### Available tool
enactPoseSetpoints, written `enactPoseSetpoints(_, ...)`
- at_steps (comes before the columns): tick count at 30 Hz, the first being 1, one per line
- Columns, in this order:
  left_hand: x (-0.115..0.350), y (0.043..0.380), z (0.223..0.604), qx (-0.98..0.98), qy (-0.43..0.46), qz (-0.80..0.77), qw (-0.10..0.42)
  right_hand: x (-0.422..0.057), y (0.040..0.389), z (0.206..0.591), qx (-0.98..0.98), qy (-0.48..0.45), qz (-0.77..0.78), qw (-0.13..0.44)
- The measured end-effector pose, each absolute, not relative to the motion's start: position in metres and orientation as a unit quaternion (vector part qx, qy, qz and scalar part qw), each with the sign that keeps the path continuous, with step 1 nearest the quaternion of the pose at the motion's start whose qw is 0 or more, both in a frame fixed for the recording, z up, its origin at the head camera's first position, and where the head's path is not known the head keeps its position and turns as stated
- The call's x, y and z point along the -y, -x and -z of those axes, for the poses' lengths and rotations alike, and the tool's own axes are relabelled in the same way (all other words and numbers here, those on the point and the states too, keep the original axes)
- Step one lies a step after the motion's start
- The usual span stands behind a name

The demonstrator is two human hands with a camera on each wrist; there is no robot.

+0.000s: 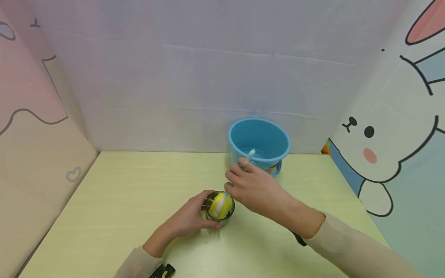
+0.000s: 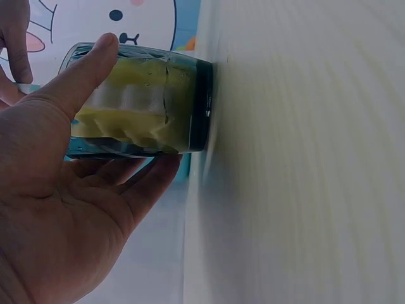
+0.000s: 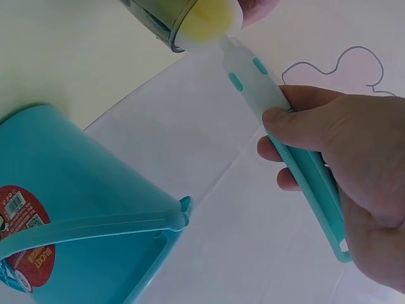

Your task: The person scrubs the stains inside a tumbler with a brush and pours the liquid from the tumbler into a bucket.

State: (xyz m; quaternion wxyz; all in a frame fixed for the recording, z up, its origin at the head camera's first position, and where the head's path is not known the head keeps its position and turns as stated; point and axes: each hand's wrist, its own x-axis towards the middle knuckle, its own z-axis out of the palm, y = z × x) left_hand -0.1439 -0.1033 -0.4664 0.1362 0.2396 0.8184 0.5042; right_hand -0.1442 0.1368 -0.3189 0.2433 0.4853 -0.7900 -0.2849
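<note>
My left hand [image 1: 189, 216] grips a clear dark-tinted drinking glass [image 2: 201, 104], thumb on one side and fingers round the other. The glass stands upright, its base right at the tabletop. Inside it sits the yellow and white sponge head [image 1: 219, 206] of a cup brush, filling most of the glass. Above and to the right, my right hand [image 1: 259, 189] holds the brush's teal and white handle [image 3: 304, 171], thumb pressed along it and fingers curled behind. The handle slants up from the glass mouth. In the left wrist view drops show on the glass wall.
Behind my right hand, a blue plastic bucket [image 1: 240, 152] stands near the back wall. Its carrying handle [image 3: 114, 227] hangs down beside a red label [image 3: 28, 237]. The pale wooden table [image 1: 146, 177] is bounded by cloth-like walls, with a cartoon rabbit on the right one.
</note>
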Motion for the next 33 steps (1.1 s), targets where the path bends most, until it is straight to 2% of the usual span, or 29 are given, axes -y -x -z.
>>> enactPoseSetpoints(19,0.103,0.143,0.467,-0.815,-0.245,-0.508,0.132,-0.138,0.143,0.311,0.787,-0.501,0.281,0.225)
enactPoseSetpoints(33,0.105,0.145,0.469,-0.812,-0.244,-0.511,0.139,-0.127,0.139,0.312,0.771,-0.484,0.328,0.251)
